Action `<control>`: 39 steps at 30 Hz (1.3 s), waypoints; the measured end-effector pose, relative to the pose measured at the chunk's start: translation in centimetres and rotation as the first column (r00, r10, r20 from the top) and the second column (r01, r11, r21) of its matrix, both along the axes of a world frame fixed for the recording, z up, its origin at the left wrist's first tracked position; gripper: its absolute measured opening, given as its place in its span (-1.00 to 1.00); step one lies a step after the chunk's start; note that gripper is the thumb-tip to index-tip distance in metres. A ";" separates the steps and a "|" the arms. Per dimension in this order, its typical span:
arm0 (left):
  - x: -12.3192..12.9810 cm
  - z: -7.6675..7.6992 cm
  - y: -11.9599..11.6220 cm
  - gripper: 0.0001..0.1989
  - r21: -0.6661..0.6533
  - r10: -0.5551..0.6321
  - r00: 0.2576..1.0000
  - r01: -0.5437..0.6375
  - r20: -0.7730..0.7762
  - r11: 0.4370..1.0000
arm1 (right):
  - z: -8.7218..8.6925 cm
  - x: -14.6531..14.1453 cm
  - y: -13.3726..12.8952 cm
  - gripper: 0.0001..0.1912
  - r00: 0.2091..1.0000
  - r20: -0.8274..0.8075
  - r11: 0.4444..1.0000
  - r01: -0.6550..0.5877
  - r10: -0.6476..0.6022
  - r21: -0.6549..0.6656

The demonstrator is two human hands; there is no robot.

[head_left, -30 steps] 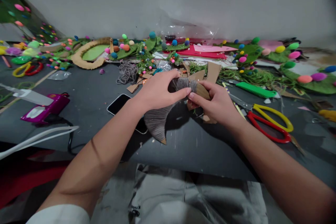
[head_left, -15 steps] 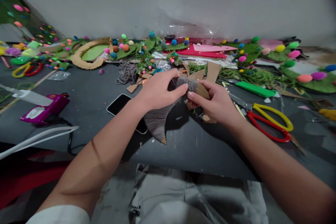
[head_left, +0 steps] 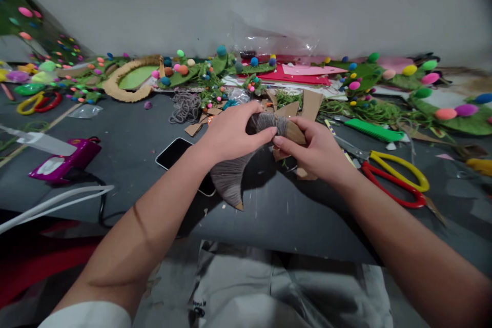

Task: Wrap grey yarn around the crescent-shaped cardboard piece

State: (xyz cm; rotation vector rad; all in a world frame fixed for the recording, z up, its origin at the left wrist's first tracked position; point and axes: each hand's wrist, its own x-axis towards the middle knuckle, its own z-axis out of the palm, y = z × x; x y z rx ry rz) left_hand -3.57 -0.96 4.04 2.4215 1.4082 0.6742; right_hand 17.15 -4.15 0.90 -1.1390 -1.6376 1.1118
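Both hands hold a curved cardboard crescent wound with grey yarn, raised over the dark table. Bare brown cardboard shows at its lower tip and at its right end. My left hand grips the wrapped upper part, thumb in front, the other fingers hidden behind. At the right end, my right hand pinches the crescent between thumb and fingers where the yarn winding stops. Under my left forearm lies a phone, partly covered. A tangle of grey yarn sits behind it, beside cardboard scraps.
Scissors with red and yellow handles lie right of my right hand, near a green cutter. A purple glue-gun-like device with cables stands at left. Felt leaves with pompoms, a tan ring and red sheets line the wall.
Almost nothing differs. The hands and the crescent hold nearly the same pose, with only a tiny shift of the fingers and the view.
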 end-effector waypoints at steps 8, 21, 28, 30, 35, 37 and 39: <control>0.3 0.1 -0.1 -0.64 0.013 0.025 1.000 -0.025 0.000 1.000 | 0.3 -0.2 0.0 -0.71 0.996 -0.092 0.996 -0.025 0.017 -0.088; 0.3 0.2 -0.3 -0.71 0.028 -0.022 1.000 0.021 0.008 0.999 | 0.4 -0.5 -0.1 -0.82 0.994 0.031 0.994 0.102 -0.103 0.024; 0.4 0.2 -0.3 -0.69 0.002 -0.010 0.999 0.010 0.050 1.000 | 0.5 -0.7 -0.2 -0.82 0.991 0.054 0.992 0.117 -0.119 0.042; 0.3 0.1 -0.3 -0.70 -0.003 -0.011 0.997 0.011 0.071 1.000 | 0.5 -0.8 -0.2 -0.82 0.990 0.062 0.991 0.121 -0.124 0.054; 0.4 -0.2 -0.2 -0.68 0.017 0.013 0.997 -0.014 0.079 1.000 | 0.4 -0.8 -0.2 -0.83 0.987 0.086 0.988 0.128 -0.135 0.083; 0.5 -0.3 -0.2 -0.68 0.012 0.023 0.997 -0.024 0.080 1.000 | 0.4 -0.8 -0.3 -0.84 0.987 0.089 0.988 0.129 -0.137 0.089; 0.6 -0.2 -0.2 -0.68 -0.001 0.034 0.996 -0.034 0.080 0.999 | 0.5 -0.9 -0.4 -0.86 0.987 0.083 0.988 0.128 -0.135 0.091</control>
